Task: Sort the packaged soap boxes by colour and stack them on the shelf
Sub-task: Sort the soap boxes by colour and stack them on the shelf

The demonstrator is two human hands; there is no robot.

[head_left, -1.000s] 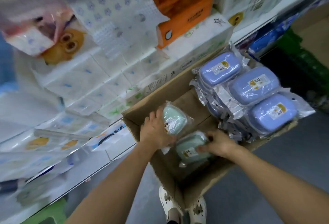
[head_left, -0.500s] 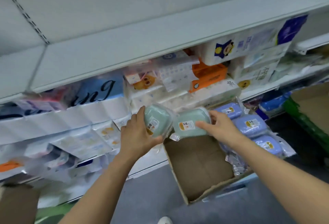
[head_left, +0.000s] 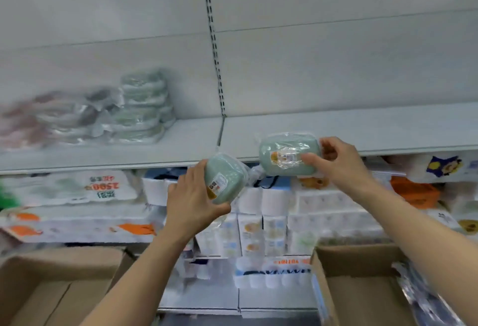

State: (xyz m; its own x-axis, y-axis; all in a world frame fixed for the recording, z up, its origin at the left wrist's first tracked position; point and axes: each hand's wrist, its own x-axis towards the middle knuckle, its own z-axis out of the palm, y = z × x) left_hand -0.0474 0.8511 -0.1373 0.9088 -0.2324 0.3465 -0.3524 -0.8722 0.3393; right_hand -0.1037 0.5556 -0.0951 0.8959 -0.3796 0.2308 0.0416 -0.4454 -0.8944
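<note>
My left hand (head_left: 192, 200) grips a pale green wrapped soap box (head_left: 224, 177), held just below the front edge of the white shelf (head_left: 362, 129). My right hand (head_left: 338, 162) holds a second green soap box (head_left: 287, 153) at the shelf's front edge, to the right of the shelf divider. On the shelf's left half stands a stack of green soap boxes (head_left: 143, 108), with a blurred pile of pinkish wrapped boxes (head_left: 44, 121) to its left.
Packs of tissue and paper rolls (head_left: 274, 222) fill the shelves below. An open cardboard box (head_left: 51, 284) sits at the lower left and another carton (head_left: 362, 287) at the lower right, with wrapped packets at its right side.
Both hands have lifted the two green soap boxes out of the carton up to the top shelf. My view has swung upward from the carton to the shelf.
</note>
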